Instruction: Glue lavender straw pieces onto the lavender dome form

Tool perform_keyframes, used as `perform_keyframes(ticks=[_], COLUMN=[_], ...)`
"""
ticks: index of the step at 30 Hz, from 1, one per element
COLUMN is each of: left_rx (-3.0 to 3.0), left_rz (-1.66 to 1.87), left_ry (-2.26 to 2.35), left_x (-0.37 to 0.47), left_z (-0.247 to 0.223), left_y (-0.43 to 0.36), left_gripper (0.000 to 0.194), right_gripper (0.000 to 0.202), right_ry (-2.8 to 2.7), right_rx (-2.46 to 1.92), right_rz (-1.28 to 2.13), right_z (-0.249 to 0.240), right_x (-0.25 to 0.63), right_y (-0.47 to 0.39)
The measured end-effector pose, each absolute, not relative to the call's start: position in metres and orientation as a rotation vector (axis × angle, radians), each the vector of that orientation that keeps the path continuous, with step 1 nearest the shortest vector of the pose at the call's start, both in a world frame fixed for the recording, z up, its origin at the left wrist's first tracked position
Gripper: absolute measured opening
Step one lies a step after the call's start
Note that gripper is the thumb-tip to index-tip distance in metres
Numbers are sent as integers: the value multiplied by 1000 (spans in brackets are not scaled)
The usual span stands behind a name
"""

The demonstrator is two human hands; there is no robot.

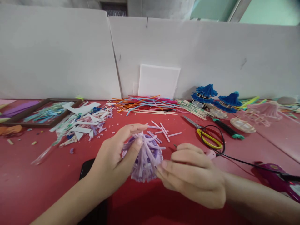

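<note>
Over the red table (pixel 35 187), between both hands, the lilac pipe-cleaner model (pixel 145 172) looks partly roofed, the left hand (pixel 114 159) pinching its peak, the right hand (pixel 194 175) gripping its rim, with gaps apparently left for loose cut lilac stems (pixel 164 132).

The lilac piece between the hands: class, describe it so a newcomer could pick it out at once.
Over the red table, find the left hand and right hand. Between them is the lilac piece, its strips fanning from a peak the left hand pinches. Unlike the loose lilac strips behind it, it forms a cone; cone-topped models, far right, are blue or pink.
</note>
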State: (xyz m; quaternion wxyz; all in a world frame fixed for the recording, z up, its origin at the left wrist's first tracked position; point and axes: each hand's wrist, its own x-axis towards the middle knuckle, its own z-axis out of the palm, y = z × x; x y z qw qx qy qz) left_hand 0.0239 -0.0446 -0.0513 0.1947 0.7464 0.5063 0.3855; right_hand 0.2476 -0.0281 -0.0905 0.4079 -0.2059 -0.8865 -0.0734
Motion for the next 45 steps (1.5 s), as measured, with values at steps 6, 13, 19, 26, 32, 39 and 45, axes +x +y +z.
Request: perform_keyframes(ticks=[6, 13, 19, 26, 32, 39, 45], left_rx=[2295, 1864, 1816, 1599, 1464, 1002, 496], left_rz=[1120, 1169, 1164, 1138, 1157, 1510, 1597], left_ry=[1344, 1287, 1291, 1233, 1146, 1007, 950], left_x=[20, 29, 27, 26, 34, 31, -1], left_z=[-41, -33, -33, -34, -33, -34, -39], left_y=[-40, -25, -22, -25, -29, -23, -12], left_gripper=[27, 18, 13, 29, 24, 16, 43], right_gripper=[13, 9, 15, 17, 16, 17, 20], right_ry=[-2073, -2067, -2146, -1987, -1993, -2075, -2229], right_rx=[-343, -324, -297, -629, -591, -297, -925], right_rz=[-407, -349, -128, 423, 686, 776, 146], right_z=[-56, -59, -68, -79, -76, -55, -77], right_x=[249, 243, 245, 247, 231, 239, 317], right_y=[-21, -14, -10, -15, -9, -31, -27])
